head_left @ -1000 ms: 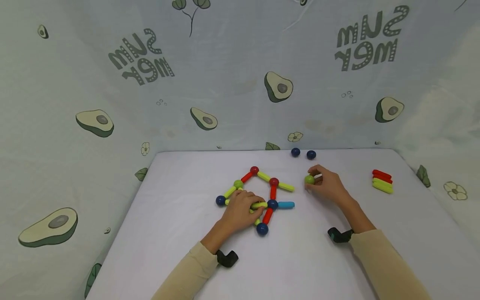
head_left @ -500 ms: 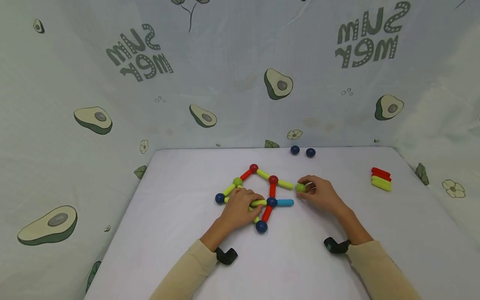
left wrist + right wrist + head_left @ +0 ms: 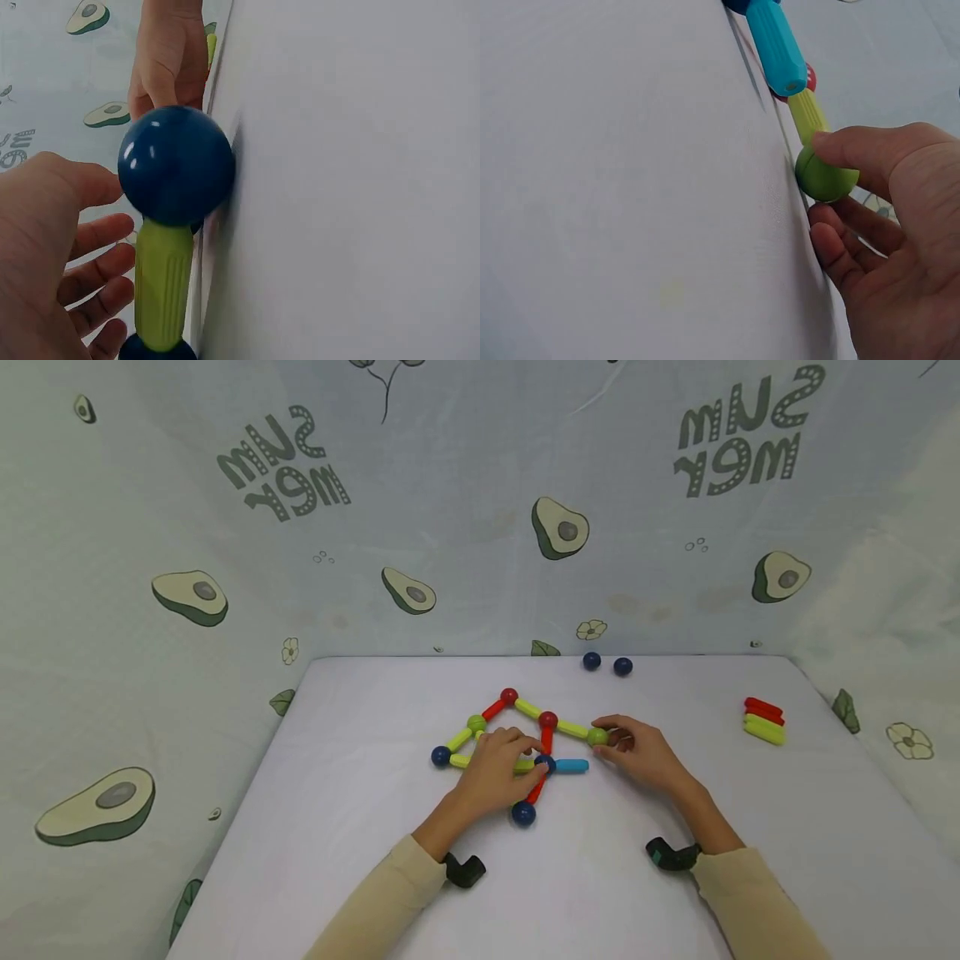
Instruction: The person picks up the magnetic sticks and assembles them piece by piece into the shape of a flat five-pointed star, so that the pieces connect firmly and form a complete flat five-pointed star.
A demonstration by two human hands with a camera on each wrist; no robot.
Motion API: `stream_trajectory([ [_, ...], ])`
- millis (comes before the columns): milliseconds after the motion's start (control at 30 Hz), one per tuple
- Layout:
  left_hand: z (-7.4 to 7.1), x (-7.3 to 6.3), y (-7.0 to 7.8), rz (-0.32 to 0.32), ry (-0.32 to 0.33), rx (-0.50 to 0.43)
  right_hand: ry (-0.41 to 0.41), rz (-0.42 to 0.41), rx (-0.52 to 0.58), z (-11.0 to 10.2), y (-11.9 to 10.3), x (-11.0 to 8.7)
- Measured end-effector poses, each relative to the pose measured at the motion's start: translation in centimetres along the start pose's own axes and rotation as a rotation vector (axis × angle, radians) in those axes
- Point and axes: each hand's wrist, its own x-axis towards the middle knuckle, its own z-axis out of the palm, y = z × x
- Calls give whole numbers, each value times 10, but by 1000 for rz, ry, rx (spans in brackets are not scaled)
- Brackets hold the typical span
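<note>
- The far side is being closed off by a pale cloth backdrop printed with avocados and lettering.
- In front of it, everything is being borne by a flat white tabletop.
- Near the tabletop's middle, an open frame of coloured, plastic-looking rods and balls is being steadied, part of it being hidden by fingers.
- The frame is being reached over by the left hand: a glossy dark blue ball at a joint is being pinched between thumb and forefinger (whether the frame is being touched by the other fingers cannot be told).
- At the frame's right-hand corner, a glossy green ball is being pinched between thumb and fingers by the right hand.
- Well apart to the right, a row of red and yellow-green rods is being left lying side by side.
- The key line is being drawn by a ridged yellow-green rod: its long axis is being pointed from a glossy red ball rightward and slightly toward the person, its end being met by the green ball. The right hand is being placed nearer to that meeting; the left is being held off to its left.
- Nearer the person, a ridged blue rod is being borne by the dark blue ball, its right end being left bare.
- By the far edge, two loose dark blue balls are being left apart from each other.
</note>
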Motion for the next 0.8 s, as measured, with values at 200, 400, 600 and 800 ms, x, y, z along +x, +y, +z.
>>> stream_trajectory([
  [200, 9, 16, 17, 32, -57, 16, 10, -16, 40, 2, 5, -4],
  [400, 19, 25, 23, 15, -66, 78, 19, -10, 66, 2, 8, -6],
  [600, 23, 25, 23, 1, -44, 78, 15, 4, 81, 3, 9, -6],
  [800, 23, 24, 25, -19, -20, 39, 1, 2, 83, 5, 10, -8],
])
